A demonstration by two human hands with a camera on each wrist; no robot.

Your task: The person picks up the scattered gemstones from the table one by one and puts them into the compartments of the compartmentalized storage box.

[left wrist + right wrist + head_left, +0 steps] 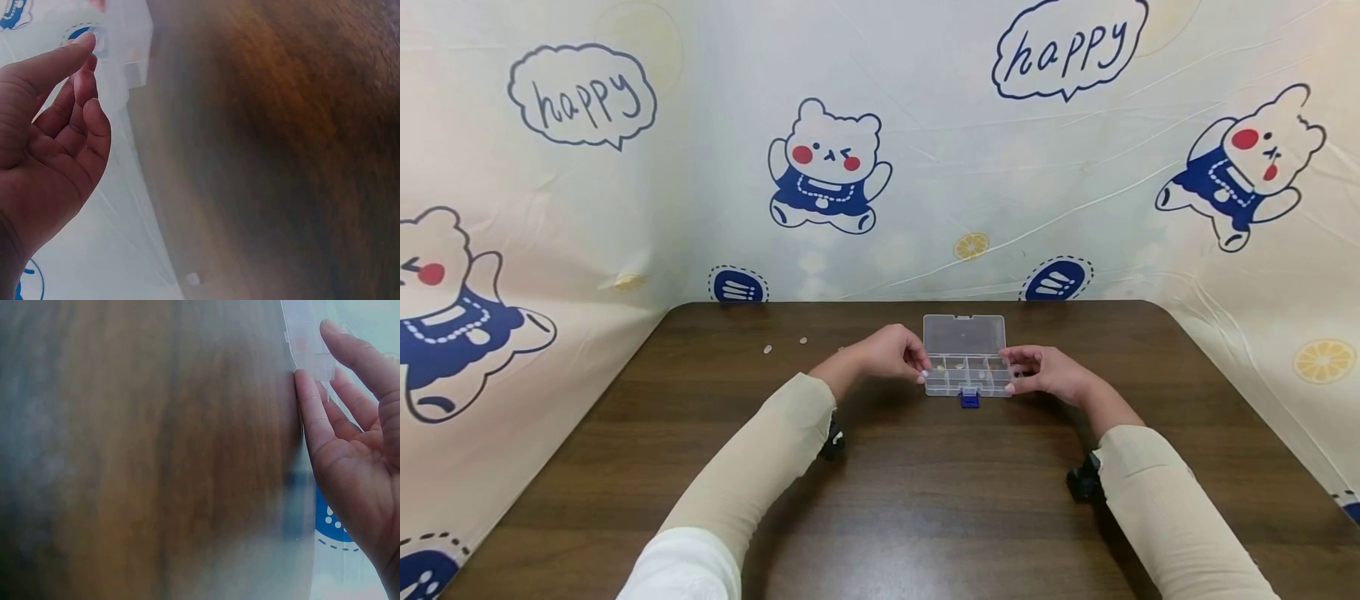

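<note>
A clear plastic compartment box (967, 388) stands on the table, its lid (964, 335) raised at the back and a blue latch (970, 400) at the front. Small white, yellow and orange bits lie in its compartments. At the box's left end, my left hand (891, 354) pinches a small whitish piece (925, 374) between thumb and forefinger, largely hidden by the fingertips. My right hand (1052, 375) holds the box's right end, thumb toward the front corner and fingers toward the back. The right wrist view shows thumb and fingers (311, 403) at the box's end.
Small white discs (767, 349) lie on the brown wooden table (895, 500) to the left, one further back (803, 340) and another partly behind my left wrist. A printed cloth (940, 167) with bears hangs behind the table and along both sides.
</note>
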